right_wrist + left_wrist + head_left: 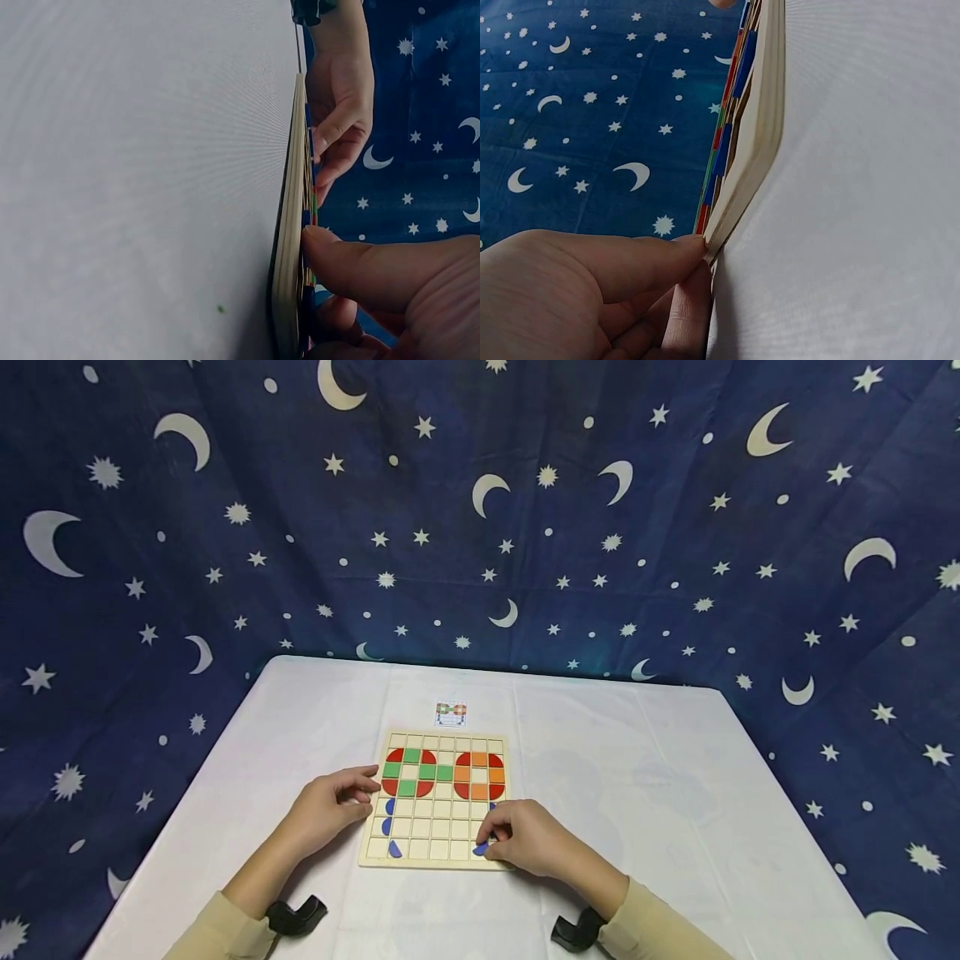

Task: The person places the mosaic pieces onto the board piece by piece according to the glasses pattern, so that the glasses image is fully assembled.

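A square wooden pattern board (432, 831) with a grid of cells lies on the table. My right hand (528, 839) is at its lower right corner, thumb and index finger pinching a small blue half-round tile (480, 850). Along the board's left edge rests my left hand (326, 806), fingers loosely bent and tips against the rim, holding no tile. Red and green tiles (412, 756) form a ring at upper left; red and orange tiles (479, 792) form another at upper right. Blue tiles (386, 827) line the left column, and more at right are partly hidden by my right hand.
A small printed pattern card (451, 713) lies just beyond the board's far edge. White cloth covers the table (615, 777). A dark blue curtain (450, 527) with moons and stars hangs behind it.
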A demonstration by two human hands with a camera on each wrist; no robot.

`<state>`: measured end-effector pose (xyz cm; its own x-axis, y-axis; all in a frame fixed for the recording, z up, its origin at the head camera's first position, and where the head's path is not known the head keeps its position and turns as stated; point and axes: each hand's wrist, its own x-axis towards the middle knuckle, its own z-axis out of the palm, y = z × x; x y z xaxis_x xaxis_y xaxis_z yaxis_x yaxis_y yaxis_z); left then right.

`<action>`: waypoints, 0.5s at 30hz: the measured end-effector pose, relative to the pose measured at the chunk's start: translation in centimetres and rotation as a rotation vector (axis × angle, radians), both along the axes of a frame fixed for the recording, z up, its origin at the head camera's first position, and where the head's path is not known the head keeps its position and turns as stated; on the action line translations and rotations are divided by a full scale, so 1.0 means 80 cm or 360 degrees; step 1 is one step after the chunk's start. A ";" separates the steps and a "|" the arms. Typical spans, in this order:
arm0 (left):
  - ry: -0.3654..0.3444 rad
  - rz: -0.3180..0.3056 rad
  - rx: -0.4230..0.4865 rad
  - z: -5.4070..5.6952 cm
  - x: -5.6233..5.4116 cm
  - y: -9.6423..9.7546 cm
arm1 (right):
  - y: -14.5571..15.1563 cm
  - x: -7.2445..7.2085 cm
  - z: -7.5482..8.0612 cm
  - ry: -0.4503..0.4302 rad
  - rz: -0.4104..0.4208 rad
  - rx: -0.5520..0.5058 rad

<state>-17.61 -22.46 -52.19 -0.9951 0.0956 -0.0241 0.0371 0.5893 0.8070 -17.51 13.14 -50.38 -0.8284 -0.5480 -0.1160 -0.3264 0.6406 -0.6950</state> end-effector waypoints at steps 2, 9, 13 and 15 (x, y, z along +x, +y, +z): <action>-0.0005 0.0007 0.0008 0.000 0.000 0.000 | 0.000 0.000 0.000 -0.0009 0.0006 -0.0010; -0.0023 0.0017 0.0044 0.000 -0.001 0.000 | 0.002 -0.001 0.003 -0.0034 0.0010 -0.0040; -0.0019 0.0013 0.0037 0.000 -0.001 0.001 | 0.003 0.000 0.006 -0.0047 0.0006 -0.0051; -0.0017 0.0017 0.0035 0.001 -0.001 0.001 | 0.003 0.000 0.007 -0.0049 0.0003 -0.0058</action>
